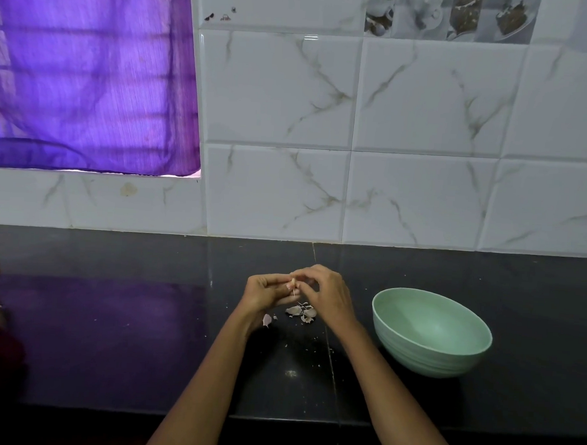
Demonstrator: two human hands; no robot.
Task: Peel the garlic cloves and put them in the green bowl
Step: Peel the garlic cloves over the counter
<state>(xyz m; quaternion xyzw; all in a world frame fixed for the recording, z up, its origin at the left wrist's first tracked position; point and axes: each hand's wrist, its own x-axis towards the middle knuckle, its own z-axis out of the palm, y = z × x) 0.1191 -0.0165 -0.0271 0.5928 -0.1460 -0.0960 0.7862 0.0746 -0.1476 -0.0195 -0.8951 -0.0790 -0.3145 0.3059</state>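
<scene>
Garlic clove (293, 284) is what we have pinched between our two hands, held just above the middle of the dark tabletop (112, 332), well in from its front edge. Our left hand (268, 292) curls its fingers around the clove from below, while our right hand (322, 291) pinches at its top, both closed on it. We judge the peeling to be under way: papery skins (301, 312) lie on the tabletop directly beneath our hands. The green bowl (430, 332) stands to the right, near the hands but apart, and its inside looks bare, so we reckon no clove has gone in yet. We can read no brand, label or writing anywhere.
</scene>
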